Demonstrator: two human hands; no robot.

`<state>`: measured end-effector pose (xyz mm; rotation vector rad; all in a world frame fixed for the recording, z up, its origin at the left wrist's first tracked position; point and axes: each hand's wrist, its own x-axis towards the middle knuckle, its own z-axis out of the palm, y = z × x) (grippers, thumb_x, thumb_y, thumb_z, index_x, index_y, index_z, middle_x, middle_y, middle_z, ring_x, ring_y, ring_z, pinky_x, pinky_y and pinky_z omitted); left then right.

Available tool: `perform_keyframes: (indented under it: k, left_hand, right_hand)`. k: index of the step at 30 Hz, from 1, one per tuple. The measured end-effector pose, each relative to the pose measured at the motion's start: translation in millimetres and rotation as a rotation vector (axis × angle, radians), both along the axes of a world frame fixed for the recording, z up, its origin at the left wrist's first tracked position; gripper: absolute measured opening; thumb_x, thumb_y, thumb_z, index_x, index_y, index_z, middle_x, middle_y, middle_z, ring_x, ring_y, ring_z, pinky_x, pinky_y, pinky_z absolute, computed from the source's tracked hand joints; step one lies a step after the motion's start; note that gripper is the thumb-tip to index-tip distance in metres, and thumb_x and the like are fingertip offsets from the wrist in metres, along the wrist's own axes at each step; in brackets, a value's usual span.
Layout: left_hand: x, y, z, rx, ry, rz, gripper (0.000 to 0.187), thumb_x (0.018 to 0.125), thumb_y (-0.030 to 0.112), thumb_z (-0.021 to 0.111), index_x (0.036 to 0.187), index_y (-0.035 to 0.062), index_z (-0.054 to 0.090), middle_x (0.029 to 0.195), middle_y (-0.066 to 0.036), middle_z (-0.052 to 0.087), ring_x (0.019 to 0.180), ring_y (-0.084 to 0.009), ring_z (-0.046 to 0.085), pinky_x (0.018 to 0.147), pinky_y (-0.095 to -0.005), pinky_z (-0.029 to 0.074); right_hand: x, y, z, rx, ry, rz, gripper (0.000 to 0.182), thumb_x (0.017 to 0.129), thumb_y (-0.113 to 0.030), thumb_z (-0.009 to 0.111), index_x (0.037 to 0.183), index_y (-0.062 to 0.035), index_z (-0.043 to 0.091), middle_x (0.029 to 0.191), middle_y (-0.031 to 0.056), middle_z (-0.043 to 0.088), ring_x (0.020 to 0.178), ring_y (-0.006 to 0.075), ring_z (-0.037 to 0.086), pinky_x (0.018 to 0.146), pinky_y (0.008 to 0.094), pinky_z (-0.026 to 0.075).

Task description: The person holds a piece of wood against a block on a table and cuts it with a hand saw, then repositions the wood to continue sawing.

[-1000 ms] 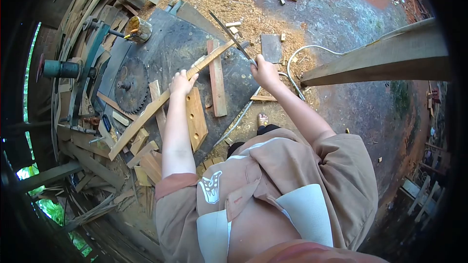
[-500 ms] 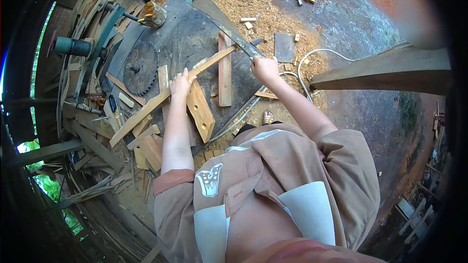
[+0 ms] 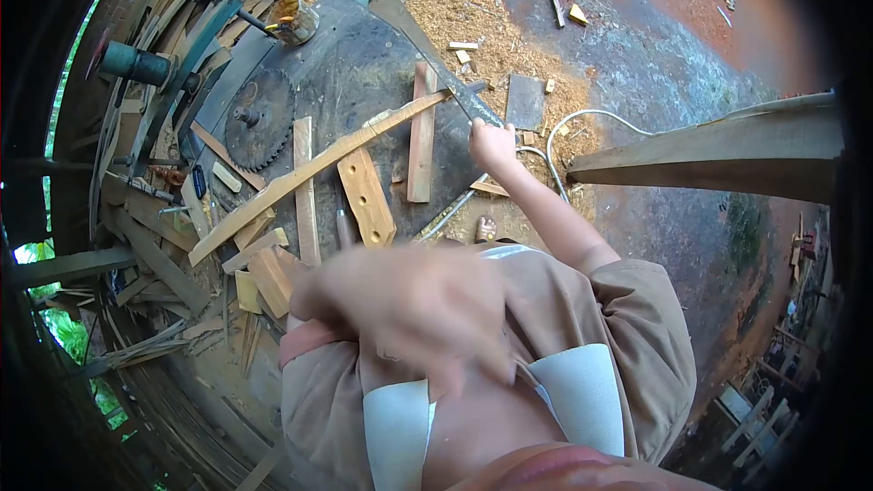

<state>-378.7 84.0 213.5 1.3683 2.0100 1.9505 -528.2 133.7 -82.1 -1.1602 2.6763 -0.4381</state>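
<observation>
My right hand (image 3: 493,145) is closed on a thin metal tool (image 3: 461,105) near the table's right edge; its far end meets the end of a long wooden piece (image 3: 318,162). That piece lies diagonally across the dark table (image 3: 350,50), over a narrow strip (image 3: 305,182). My left hand (image 3: 427,309) is in front of my chest, smeared by motion, away from the wood; its fingers cannot be made out. Below the long piece lies a short block with holes (image 3: 366,197). A reddish wooden bar (image 3: 422,132) stretches beside it on the right.
A round saw blade (image 3: 259,120) and a jar (image 3: 292,20) are on the table's left part. Wood scraps (image 3: 268,277) are piled lower left. A large beam (image 3: 709,145) juts in from the right, near a pale hose (image 3: 582,115). Sawdust covers the ground beyond.
My left hand has let go of the long wooden piece and moved back toward my chest. My right hand remains near the table edge, with the tool lying at a different angle.
</observation>
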Motion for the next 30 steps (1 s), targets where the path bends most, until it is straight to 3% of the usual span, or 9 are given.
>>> perform_keyframes:
  k: [2,5,8,12,18,21,24,26,30]
  left_hand:
    - [17.9,18.1,10.8,-0.104,0.101,-0.128,0.053,0.083,0.044,0.051,0.106,-0.0032,0.056,0.071,-0.006,0.048,0.064,-0.0216,0.049,0.056,-0.0319,0.034]
    - [28.7,34.5,17.2,-0.149,0.068,-0.160,0.063,0.081,0.051,0.050,0.111,-0.0042,0.051,0.077,-0.007,0.048,0.069,-0.0216,0.048,0.057,-0.0306,0.033]
    - [38.6,36.5,27.9,-0.273,0.032,-0.182,0.069,0.075,0.053,0.056,0.109,-0.0060,0.046,0.087,-0.013,0.050,0.080,-0.0276,0.050,0.069,-0.0362,0.038]
    - [53.1,33.5,34.4,-0.323,0.094,-0.124,0.069,0.076,0.056,0.052,0.108,-0.0048,0.051,0.078,-0.007,0.048,0.069,-0.0218,0.048,0.059,-0.0308,0.034]
    - [70.4,29.3,41.8,-0.390,0.046,-0.261,0.068,0.074,0.054,0.057,0.105,-0.0058,0.046,0.086,-0.014,0.047,0.079,-0.0267,0.047,0.066,-0.0354,0.036]
    - [73.8,38.2,38.5,-0.285,0.064,-0.096,0.076,0.075,0.059,0.051,0.109,-0.0088,0.049,0.078,-0.010,0.048,0.072,-0.0239,0.049,0.062,-0.0329,0.036]
    - [80.8,38.6,37.3,-0.271,0.036,-0.186,0.078,0.076,0.059,0.051,0.112,-0.0103,0.047,0.080,-0.012,0.048,0.075,-0.0255,0.050,0.063,-0.0344,0.037]
    - [87.2,30.5,38.4,-0.352,0.031,-0.253,0.077,0.073,0.057,0.056,0.111,-0.0090,0.043,0.090,-0.016,0.048,0.082,-0.0285,0.047,0.070,-0.0356,0.037]
    - [103.4,16.0,38.4,-0.380,0.035,-0.301,0.077,0.073,0.057,0.056,0.111,-0.0093,0.043,0.090,-0.016,0.048,0.082,-0.0288,0.048,0.070,-0.0357,0.037]
  right_hand:
    - [-1.4,0.7,-4.6,-0.009,0.040,0.013,0.010,0.080,-0.013,0.043,0.079,-0.0068,0.052,0.068,0.0124,0.063,0.062,0.0281,0.062,0.069,0.0440,0.036]
    - [-0.4,1.0,-1.5,-0.032,0.012,0.010,0.010,0.076,-0.010,0.045,0.079,-0.0058,0.054,0.070,0.0111,0.064,0.063,0.0269,0.063,0.072,0.0452,0.036]
    - [-1.8,0.4,2.1,0.005,0.006,0.006,0.010,0.076,-0.009,0.045,0.078,-0.0062,0.054,0.070,0.0114,0.064,0.064,0.0269,0.063,0.073,0.0450,0.036]
    - [-2.5,1.4,0.4,-0.001,0.047,0.005,0.010,0.076,-0.009,0.045,0.078,-0.0065,0.054,0.070,0.0119,0.064,0.065,0.0272,0.063,0.074,0.0447,0.035]
    - [0.0,2.5,-3.0,-0.007,0.071,-0.006,0.011,0.079,-0.014,0.045,0.077,-0.0078,0.055,0.069,0.0112,0.064,0.065,0.0279,0.062,0.071,0.0457,0.038]
    - [2.6,0.9,-3.4,0.004,0.070,-0.015,0.011,0.078,-0.014,0.045,0.077,-0.0077,0.055,0.070,0.0113,0.064,0.065,0.0277,0.062,0.071,0.0453,0.038]
    - [6.1,-0.7,-2.4,0.015,0.081,-0.033,0.012,0.078,-0.013,0.045,0.077,-0.0077,0.056,0.070,0.0113,0.064,0.066,0.0275,0.063,0.071,0.0449,0.038]
    - [8.3,0.1,2.1,0.016,0.079,-0.058,0.013,0.078,-0.014,0.045,0.077,-0.0076,0.056,0.070,0.0118,0.064,0.066,0.0278,0.063,0.071,0.0451,0.038]
    - [15.5,0.8,6.2,0.011,0.082,-0.092,0.014,0.079,-0.015,0.045,0.078,-0.0073,0.057,0.071,0.0126,0.064,0.068,0.0283,0.063,0.070,0.0462,0.039]
